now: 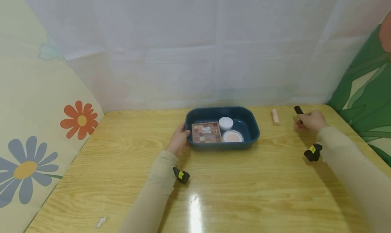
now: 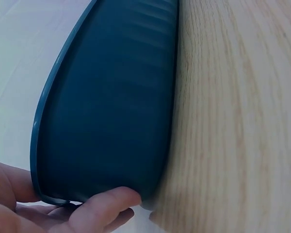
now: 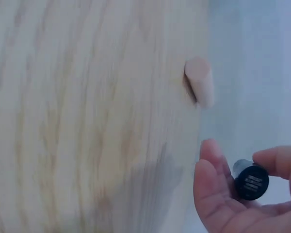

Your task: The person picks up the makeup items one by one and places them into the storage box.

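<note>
A dark blue plastic bin [image 1: 224, 146] stands on the table, holding an eyeshadow palette [image 1: 206, 132], a white round jar [image 1: 226, 123] and a round compact with a clear rim [image 1: 233, 136]. My left hand [image 1: 178, 139] grips the bin's left end, thumb at the rim; the left wrist view shows its fingers [image 2: 104, 208] against the bin's wall. At the right, my right hand [image 1: 313, 121] pinches a slim black cosmetic tube [image 1: 298, 110] between thumb and fingers. Its round black end [image 3: 251, 183] carries small print. Left of that hand lies a pale pink tube [image 1: 275, 117].
The wood-grain table [image 1: 244, 189] meets a white cloth backdrop [image 1: 159, 56] at its far edge. Flower-patterned panels [image 1: 36, 124] flank it on both sides. A small whitish scrap or mark [image 1: 101, 222] shows at the front left.
</note>
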Motion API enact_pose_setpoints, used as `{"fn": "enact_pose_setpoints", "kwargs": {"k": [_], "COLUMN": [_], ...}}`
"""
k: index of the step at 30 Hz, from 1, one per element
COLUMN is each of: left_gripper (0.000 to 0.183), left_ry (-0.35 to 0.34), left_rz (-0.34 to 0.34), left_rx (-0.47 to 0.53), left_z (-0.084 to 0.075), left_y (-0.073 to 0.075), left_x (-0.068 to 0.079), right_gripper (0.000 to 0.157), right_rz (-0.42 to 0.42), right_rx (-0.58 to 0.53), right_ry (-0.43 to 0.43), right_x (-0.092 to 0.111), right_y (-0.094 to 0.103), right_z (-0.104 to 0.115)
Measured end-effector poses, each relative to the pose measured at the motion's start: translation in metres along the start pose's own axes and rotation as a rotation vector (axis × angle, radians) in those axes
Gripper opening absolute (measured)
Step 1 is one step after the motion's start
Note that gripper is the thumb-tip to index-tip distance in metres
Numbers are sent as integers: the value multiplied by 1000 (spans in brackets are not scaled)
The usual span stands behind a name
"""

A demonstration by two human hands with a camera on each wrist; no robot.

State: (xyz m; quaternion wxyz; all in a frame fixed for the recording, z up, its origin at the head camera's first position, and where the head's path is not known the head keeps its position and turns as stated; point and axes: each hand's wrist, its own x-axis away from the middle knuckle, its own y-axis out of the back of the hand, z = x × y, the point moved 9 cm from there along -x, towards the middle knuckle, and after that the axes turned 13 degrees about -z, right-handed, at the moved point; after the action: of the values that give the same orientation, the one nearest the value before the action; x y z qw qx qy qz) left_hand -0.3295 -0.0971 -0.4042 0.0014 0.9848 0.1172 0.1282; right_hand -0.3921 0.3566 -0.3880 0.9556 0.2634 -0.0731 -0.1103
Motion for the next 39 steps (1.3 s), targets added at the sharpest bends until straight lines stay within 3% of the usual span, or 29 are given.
{"fn": "enact_pose_setpoints", "kwargs": {"k": [6,16,23,31,39], "left_gripper": [49,49,48,49,49], "left_ry": [5,4,6,1,3], "left_rz": [0,0,-8,3,2], "left_rx": [8,4,-8,-15,-13], "left_z": [2,2,2,1,0], "left_y": [-1,1,1,1,1], "left_x": [0,0,-1,-1,0], "right_gripper": [56,49,61,54,63], "right_rz": [-9,126,202,194,198], "right_rx": [-75,-64,-115,-137,-168], "right_ry": [-6,-12,-31,-41,-39], "right_x": [9,23,30,36,44], "right_y": [-4,-17,-25,-28,-29], "right_z": [5,12,19,27,36]}}
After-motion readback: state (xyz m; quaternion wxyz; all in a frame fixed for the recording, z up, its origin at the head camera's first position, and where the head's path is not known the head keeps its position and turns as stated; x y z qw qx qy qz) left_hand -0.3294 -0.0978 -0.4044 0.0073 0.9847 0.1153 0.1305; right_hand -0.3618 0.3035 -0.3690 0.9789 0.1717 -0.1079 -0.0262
